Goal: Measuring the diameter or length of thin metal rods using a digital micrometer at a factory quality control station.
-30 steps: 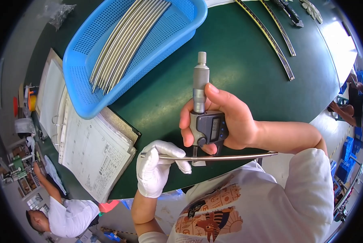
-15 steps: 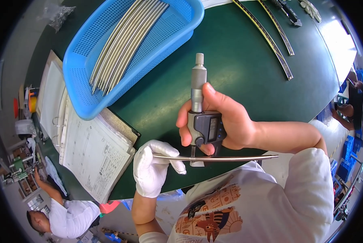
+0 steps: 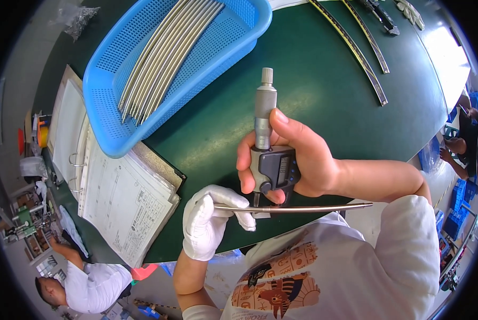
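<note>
My left hand (image 3: 202, 226), in a white glove, pinches one end of a thin metal rod (image 3: 313, 208) that lies crosswise in front of my shirt. In my bare right hand (image 3: 313, 160) is a digital micrometer (image 3: 272, 168), held upright with its knurled thimble at the top. The thumb rests along its barrel and the fingers wrap round its frame. The rod crosses the lower part of the micrometer, at the measuring gap; whether the jaws touch it I cannot tell. A blue plastic basket (image 3: 101, 85) beyond my hands holds several similar curved rods (image 3: 167, 58).
An open ring binder with printed sheets (image 3: 124, 200) lies left on the green table (image 3: 324, 69). Two long scale strips (image 3: 351, 45), a dark tool (image 3: 380, 16) and white gloves (image 3: 409, 13) lie at the far right. Another person (image 3: 92, 285) works at lower left.
My left hand and the rod have shifted slightly to the right. The micrometer in my right hand has also moved a little right. Both grips stay the same.
</note>
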Tool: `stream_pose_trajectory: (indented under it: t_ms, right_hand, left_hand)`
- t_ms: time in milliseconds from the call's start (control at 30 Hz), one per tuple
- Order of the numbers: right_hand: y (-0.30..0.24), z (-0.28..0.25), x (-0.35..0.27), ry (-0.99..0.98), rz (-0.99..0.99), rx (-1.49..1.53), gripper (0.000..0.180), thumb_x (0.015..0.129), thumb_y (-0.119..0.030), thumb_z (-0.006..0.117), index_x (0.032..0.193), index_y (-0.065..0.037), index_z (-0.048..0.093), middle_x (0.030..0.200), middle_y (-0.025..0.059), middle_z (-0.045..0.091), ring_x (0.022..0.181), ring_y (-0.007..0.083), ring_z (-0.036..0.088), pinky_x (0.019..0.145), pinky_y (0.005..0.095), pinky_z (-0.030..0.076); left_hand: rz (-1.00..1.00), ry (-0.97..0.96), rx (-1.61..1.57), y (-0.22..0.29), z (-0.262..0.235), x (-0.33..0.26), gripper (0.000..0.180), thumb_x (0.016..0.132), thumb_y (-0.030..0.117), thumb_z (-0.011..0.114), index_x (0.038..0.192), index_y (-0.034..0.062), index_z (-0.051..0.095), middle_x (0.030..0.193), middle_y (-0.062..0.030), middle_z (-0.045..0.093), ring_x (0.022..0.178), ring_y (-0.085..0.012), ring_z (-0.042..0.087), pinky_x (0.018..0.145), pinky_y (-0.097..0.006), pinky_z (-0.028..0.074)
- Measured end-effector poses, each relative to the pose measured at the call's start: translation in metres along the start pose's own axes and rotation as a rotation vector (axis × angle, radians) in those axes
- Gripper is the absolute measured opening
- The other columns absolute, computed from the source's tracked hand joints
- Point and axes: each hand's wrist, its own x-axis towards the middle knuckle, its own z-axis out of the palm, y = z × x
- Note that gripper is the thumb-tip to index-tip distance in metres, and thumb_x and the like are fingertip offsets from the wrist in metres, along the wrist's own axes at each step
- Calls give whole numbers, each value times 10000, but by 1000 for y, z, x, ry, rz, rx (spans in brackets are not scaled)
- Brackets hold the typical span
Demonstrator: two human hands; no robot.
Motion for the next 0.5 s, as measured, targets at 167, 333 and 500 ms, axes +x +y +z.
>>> stream_pose_trajectory:
  t_ms: [167, 333, 500]
  right_hand:
    - [0, 0, 0, 34, -7, -52, 654, 830, -588, 228, 884, -13, 534, 733, 155, 591, 433, 155, 491, 398, 222, 409]
    - [-5, -3, -2, 50, -8, -36, 643, 828, -589, 243, 877, -17, 533, 729, 148, 586, 434, 151, 482, 407, 222, 402]
    - [-10, -4, -4, 107, -52, -37, 604, 834, -569, 270, 870, -25, 528, 718, 126, 584, 442, 147, 482, 424, 228, 404]
  left_hand:
    - [9, -12, 7, 0, 0, 1, 466, 880, 354, 367, 895, -88, 515, 680, -202, 574, 600, -270, 579, 593, -352, 486]
    - [246, 305, 359, -3, 12, 6, 365, 833, 264, 502, 1021, -46, 462, 679, -85, 512, 526, -150, 493, 530, -269, 438]
    - [1211, 484, 1734, -1, 5, 15, 328, 635, 65, 680, 942, 53, 567, 595, 15, 401, 433, -101, 341, 391, -243, 276]
